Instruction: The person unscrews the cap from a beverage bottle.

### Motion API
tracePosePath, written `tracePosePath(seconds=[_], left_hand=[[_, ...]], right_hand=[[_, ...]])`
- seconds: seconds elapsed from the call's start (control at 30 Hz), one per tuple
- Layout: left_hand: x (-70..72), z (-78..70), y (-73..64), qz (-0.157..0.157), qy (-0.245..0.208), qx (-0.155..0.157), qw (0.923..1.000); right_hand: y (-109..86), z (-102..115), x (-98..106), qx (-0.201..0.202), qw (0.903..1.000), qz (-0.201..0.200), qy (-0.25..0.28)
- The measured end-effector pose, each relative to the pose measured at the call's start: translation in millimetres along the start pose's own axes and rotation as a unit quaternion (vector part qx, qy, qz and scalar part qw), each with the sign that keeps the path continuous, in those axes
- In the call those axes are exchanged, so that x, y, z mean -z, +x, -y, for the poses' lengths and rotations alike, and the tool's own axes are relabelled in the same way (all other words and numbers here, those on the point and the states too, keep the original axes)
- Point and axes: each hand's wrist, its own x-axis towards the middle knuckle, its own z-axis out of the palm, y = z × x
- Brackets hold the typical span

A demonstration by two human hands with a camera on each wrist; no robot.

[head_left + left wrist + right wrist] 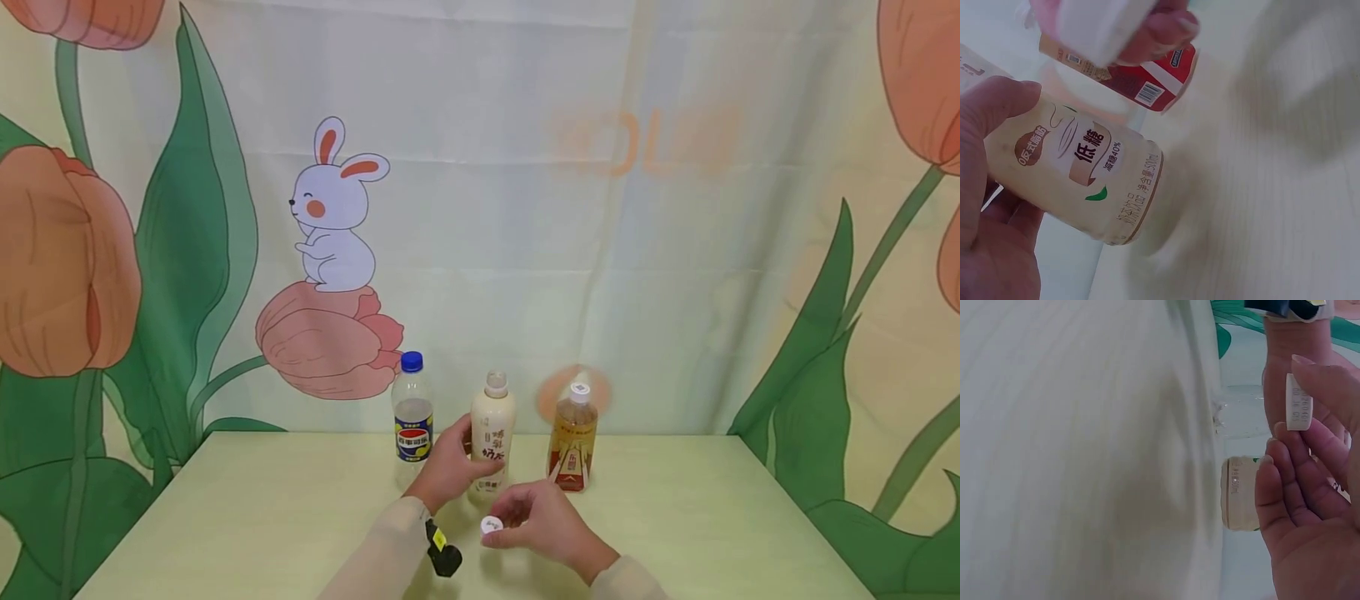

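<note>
Fingers (459, 457) of left hand (447, 471): curled round cream bottle (492, 442), upright on worktop (225, 517), neck apparently uncapped. Right hand (543, 523): pinches white cap (491, 525) just before it. Hold bottle firm and cap level, clear of tea bottle (573, 442) and cola bottle (413, 421).
</note>
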Motion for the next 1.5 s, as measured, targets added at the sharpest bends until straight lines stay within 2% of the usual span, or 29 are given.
tracePosePath(seconds=[0.33,0.67,1.0,1.23,1.5], left_hand=[[-0.4,2.1,7.0,-0.006,-0.004,0.017,0.9998],[1.8,5.5,11.0,-0.014,0.013,0.033,0.9993],[-5.0,5.6,12.1,-0.015,0.013,0.052,0.9984],[-7.9,8.2,11.7,-0.016,0.017,0.042,0.9989],[-8.3,9.5,13.1,-0.018,0.019,0.045,0.9987]], right_hand=[[-1.0,-5.0,-8.9,-0.014,0.9992,0.031,-0.022],[-1.5,-5.2,-13.8,-0.053,0.9975,0.045,-0.017],[1.7,-5.2,-18.0,-0.073,0.9951,0.052,-0.042],[4.2,-7.0,-20.2,-0.078,0.9939,0.059,-0.051],[5.8,-8.3,-21.8,-0.1,0.9915,0.062,-0.056]])
